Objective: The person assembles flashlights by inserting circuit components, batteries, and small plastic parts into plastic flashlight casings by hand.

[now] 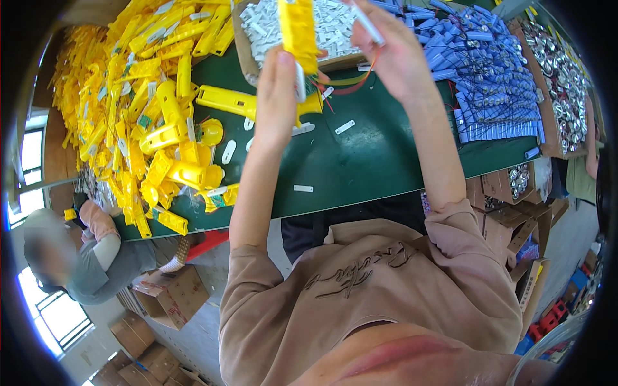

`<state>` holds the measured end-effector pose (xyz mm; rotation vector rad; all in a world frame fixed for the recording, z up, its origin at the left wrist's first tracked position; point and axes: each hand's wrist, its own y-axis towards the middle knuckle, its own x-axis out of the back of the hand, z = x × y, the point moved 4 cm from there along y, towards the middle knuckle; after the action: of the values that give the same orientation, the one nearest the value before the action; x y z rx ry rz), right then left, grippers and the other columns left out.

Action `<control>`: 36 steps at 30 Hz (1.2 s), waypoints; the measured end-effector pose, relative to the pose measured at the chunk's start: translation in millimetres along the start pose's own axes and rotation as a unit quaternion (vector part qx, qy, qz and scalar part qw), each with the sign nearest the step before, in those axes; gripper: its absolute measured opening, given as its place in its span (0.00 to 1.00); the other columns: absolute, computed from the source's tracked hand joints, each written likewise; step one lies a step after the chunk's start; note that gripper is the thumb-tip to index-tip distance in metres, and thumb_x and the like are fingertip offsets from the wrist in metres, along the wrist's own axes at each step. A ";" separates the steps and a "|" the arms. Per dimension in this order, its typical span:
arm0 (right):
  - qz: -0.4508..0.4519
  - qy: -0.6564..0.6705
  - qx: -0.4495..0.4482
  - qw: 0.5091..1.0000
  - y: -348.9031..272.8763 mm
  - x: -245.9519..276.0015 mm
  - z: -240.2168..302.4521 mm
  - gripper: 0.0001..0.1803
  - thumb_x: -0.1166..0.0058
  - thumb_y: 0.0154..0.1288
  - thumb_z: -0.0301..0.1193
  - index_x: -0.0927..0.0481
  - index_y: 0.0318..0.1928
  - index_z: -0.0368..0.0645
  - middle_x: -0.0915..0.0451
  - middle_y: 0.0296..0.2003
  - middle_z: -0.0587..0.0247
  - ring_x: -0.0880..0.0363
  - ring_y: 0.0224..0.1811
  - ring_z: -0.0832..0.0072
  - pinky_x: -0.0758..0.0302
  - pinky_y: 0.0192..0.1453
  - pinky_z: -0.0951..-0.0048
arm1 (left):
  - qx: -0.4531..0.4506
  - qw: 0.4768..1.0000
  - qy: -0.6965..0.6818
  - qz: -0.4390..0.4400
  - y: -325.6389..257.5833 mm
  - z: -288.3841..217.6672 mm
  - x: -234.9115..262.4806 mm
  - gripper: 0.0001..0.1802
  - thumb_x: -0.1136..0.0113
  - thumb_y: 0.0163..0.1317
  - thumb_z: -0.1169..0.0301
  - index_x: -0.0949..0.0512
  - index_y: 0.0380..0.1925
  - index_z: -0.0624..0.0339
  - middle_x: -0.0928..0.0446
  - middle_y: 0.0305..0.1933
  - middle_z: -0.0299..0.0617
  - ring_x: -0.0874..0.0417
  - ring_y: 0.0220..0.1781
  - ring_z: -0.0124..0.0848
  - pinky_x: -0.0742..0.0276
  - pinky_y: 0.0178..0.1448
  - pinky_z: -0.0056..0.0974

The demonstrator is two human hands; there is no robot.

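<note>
My left hand (275,96) is closed around a yellow plastic housing (299,35), held upright above the bench. A white piece (300,83) shows beside its lower end, against the fingers. My right hand (398,55) pinches a slim white strip (368,26) between thumb and fingers. Red and yellowish wires (351,82) curve between the two hands; where their ends attach is hidden. Beneath my left hand, another long yellow housing (225,101) lies on the green bench top (367,157). Small white plates (345,127) are scattered nearby.
A large heap of yellow housings (148,116) covers the left side. Behind my hands stands a carton of small white parts (264,29). Wired blue cylindrical cells (476,64) are piled right, beside a box of shiny metal parts (557,83). Another person (109,257) sits at left.
</note>
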<state>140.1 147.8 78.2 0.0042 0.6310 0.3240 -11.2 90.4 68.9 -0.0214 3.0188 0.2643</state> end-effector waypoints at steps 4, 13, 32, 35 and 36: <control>-0.043 -0.046 0.040 0.997 -9.0 6.3 -21.7 0.13 0.61 0.69 0.27 0.28 0.51 0.37 0.36 0.25 0.74 0.43 0.25 0.88 0.43 0.30 0.84 | 0.001 0.992 0.119 0.034 -10.3 16.9 -16.9 0.16 0.60 0.72 0.63 0.32 0.49 0.64 0.27 0.29 0.37 0.28 0.28 0.22 0.33 0.31 0.28; -0.115 0.026 0.002 0.993 -10.2 32.5 -37.7 0.10 0.61 0.66 0.26 0.27 0.44 0.41 0.31 0.26 0.73 0.39 0.23 0.88 0.39 0.32 0.82 | -0.107 0.910 0.396 0.060 -18.8 7.9 -32.8 0.17 0.50 0.66 0.67 0.32 0.50 0.68 0.26 0.40 0.58 0.22 0.36 0.52 0.26 0.40 0.43; -0.038 -0.469 0.413 0.780 -28.3 10.0 -6.7 0.06 0.58 0.63 0.22 0.27 0.38 0.37 0.26 0.27 0.58 0.25 0.26 0.69 0.30 0.30 0.68 | 0.174 0.940 -0.219 0.193 -16.2 -3.8 -36.3 0.27 0.69 0.72 0.52 0.34 0.52 0.65 0.23 0.37 0.55 0.22 0.22 0.33 0.24 0.26 0.34; 0.039 -0.345 0.155 0.925 -26.5 5.5 -20.3 0.06 0.57 0.63 0.23 0.26 0.37 0.37 0.26 0.27 0.63 0.27 0.25 0.72 0.31 0.28 0.72 | 0.123 0.985 -0.086 0.086 -11.6 -10.2 -28.4 0.26 0.68 0.72 0.53 0.34 0.51 0.65 0.22 0.35 0.54 0.21 0.22 0.34 0.24 0.26 0.34; 0.082 -0.214 0.076 0.970 -25.4 2.2 -24.2 0.06 0.56 0.63 0.25 0.26 0.36 0.37 0.26 0.27 0.68 0.29 0.24 0.75 0.32 0.28 0.74 | 0.135 0.976 -0.141 0.096 -11.9 -4.9 -25.1 0.25 0.68 0.72 0.54 0.34 0.50 0.66 0.22 0.34 0.54 0.20 0.22 0.35 0.23 0.26 0.34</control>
<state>135.2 122.0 54.7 0.2690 0.2247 0.4182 13.5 78.0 74.5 0.3051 2.7454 -0.1199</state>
